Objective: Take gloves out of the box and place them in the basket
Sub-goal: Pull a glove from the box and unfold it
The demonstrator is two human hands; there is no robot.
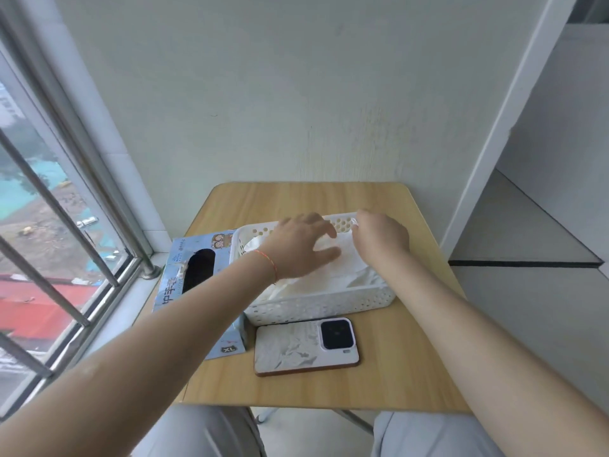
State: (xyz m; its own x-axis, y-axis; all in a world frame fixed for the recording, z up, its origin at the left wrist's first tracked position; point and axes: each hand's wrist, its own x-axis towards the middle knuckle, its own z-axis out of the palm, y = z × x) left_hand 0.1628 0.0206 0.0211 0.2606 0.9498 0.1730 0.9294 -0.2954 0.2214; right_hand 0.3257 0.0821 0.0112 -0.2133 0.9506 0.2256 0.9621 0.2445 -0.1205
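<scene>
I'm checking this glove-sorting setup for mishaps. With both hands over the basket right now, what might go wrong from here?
1. The glove box overhangs the table's left edge; a nudge from the left forearm could tip it off.
2. The phone lies right against the basket's near wall; if the basket gets pushed, it could slide toward the front edge.
3. The gloves are piled to the rim under the left hand and right hand; some might spill over.

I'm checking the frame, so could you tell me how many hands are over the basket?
2: the left hand and the right hand, both over the gloves in the basket.
</scene>
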